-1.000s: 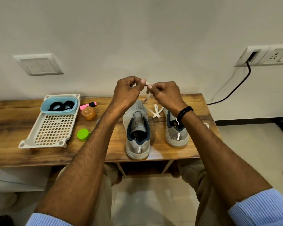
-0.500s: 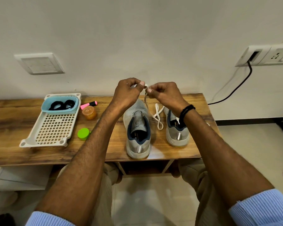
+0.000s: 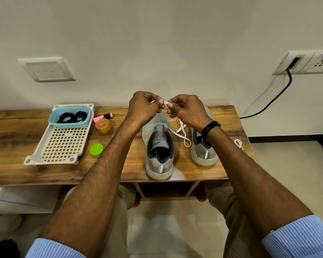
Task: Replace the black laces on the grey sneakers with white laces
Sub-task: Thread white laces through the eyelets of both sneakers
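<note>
Since a second ago the white lace [image 3: 183, 135] has been shaken out of a small bunched bow into one long loop that hangs lower below the fingers; both hands have been kept raised together.

Nearest, blue striped sleeves [image 3: 296, 237] and bare forearms are seen reaching over a wooden bench [image 3: 26, 174]. Directly beneath the fingers, two grey sneakers [image 3: 159, 151] are stood heels toward the viewer, probably so the eyelets can be reached from above. No lace is seen across the tongue of the one under the left hand. Pale print on the insoles is too small to be read, and no other writing can be made out.

Above the toes, one end of the lace is pinched between the curled fingertips of the left hand [image 3: 144, 108] and the right hand [image 3: 186, 112] — judged to be held taut for untangling before threading. Whether it already enters an eyelet cannot be told.

Left of the fingers, the black laces [image 3: 71, 117] lie coiled in a blue tub [image 3: 69, 125] on a white slotted tray [image 3: 35, 157] — set aside, so removal looks done. A second white lace [image 3: 239, 143] lies right of the fingers, likely waiting for the other shoe.
</note>
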Tool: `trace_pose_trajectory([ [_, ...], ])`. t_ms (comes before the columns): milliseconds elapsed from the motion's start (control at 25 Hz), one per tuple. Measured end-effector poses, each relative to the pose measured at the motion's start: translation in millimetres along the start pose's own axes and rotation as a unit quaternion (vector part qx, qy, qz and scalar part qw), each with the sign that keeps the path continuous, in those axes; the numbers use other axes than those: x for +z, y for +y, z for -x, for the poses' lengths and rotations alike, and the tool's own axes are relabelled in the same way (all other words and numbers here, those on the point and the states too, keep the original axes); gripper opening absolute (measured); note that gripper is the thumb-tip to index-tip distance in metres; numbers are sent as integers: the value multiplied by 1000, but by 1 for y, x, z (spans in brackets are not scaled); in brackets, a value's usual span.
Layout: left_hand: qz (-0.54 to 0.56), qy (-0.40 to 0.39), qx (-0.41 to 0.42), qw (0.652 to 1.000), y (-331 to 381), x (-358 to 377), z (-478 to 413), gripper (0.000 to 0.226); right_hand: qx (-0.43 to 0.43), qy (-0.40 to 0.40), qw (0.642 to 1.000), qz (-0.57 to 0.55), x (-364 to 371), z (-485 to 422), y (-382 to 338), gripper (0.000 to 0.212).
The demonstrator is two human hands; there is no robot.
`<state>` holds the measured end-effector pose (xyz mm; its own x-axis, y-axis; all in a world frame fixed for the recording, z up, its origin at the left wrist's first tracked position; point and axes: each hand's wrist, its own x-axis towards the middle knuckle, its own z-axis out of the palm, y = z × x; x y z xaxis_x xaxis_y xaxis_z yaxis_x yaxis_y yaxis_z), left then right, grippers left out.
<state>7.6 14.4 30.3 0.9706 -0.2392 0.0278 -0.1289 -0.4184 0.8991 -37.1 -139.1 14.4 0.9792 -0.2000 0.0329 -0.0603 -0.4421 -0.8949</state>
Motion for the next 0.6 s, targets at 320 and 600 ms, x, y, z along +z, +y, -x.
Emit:
trace_pose_trajectory([
  [320, -19, 89, -39, 995, -9, -4, -6, 3, -12, 32, 984, 173, 12, -4, 1, 18],
  [600, 10, 71, -47, 996, -5, -4, -4, 28, -47, 58, 993, 92, 25, -8, -7, 26],
])
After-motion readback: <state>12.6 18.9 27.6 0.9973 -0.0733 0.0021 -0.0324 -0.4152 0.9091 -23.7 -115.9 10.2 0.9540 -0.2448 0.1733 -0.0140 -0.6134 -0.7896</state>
